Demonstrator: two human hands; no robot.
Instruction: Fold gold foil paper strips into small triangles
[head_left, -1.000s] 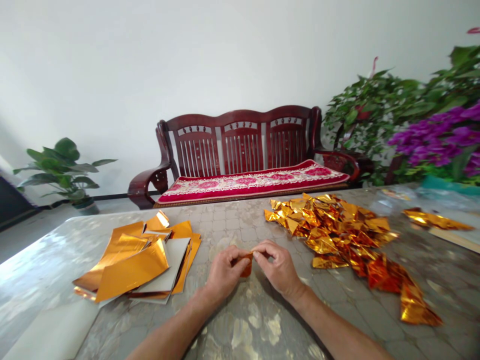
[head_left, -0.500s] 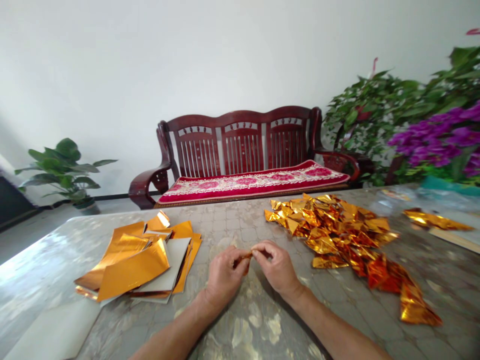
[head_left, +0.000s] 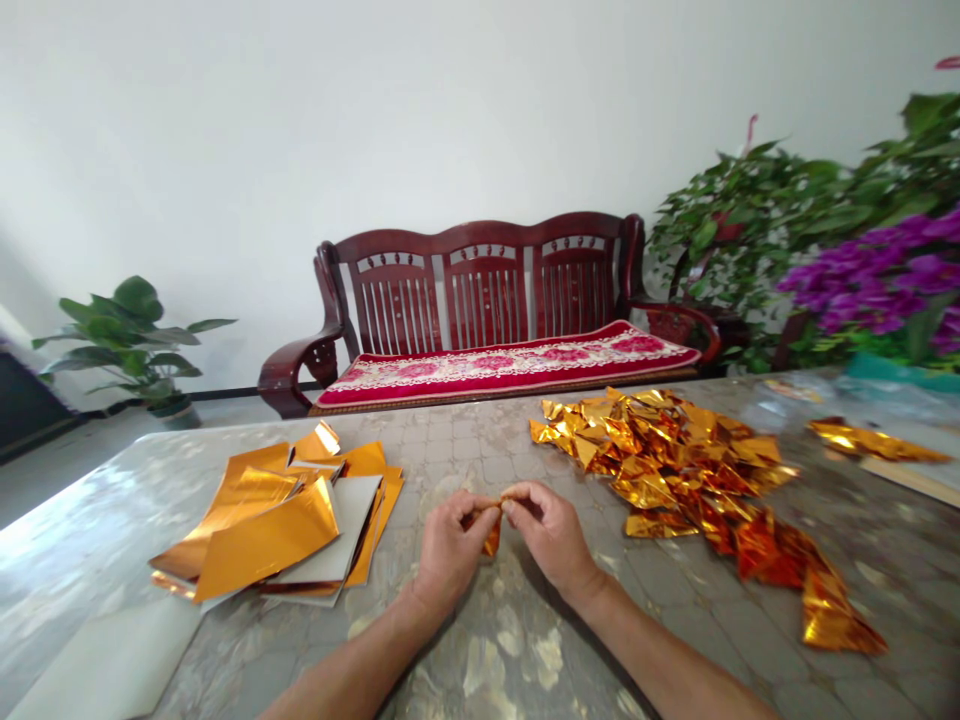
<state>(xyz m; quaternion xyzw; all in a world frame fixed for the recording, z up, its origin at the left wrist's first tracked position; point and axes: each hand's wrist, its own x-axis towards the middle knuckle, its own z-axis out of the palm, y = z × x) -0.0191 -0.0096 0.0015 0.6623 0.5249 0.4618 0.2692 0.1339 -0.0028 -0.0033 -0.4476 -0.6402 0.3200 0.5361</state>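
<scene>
Between my two hands is a small folded piece of gold foil paper (head_left: 491, 540), mostly hidden by the fingers, its lower tip showing beneath them. My left hand (head_left: 454, 540) is closed on its left side. Thumb and forefinger of my right hand (head_left: 547, 530) pinch its upper right edge, almost touching the left fingertips. Left of my hands lies a loose stack of gold foil paper sheets (head_left: 270, 540), some with the pale backing up. To the right spreads a heap of folded gold foil pieces (head_left: 652, 450), with several trailing toward the near right.
All this lies on a grey patterned table (head_left: 465, 440). A pale sheet (head_left: 105, 660) rests at the near left. Clear plastic (head_left: 787, 395) and a teal item (head_left: 892, 375) are at the far right. Beyond stand a wooden bench (head_left: 487, 280) and plants (head_left: 750, 220).
My fingers have shifted slightly on the foil piece, the left thumb now nearer the right fingertips. More of the foil's lower tip shows below. The stack and heap look unchanged.
</scene>
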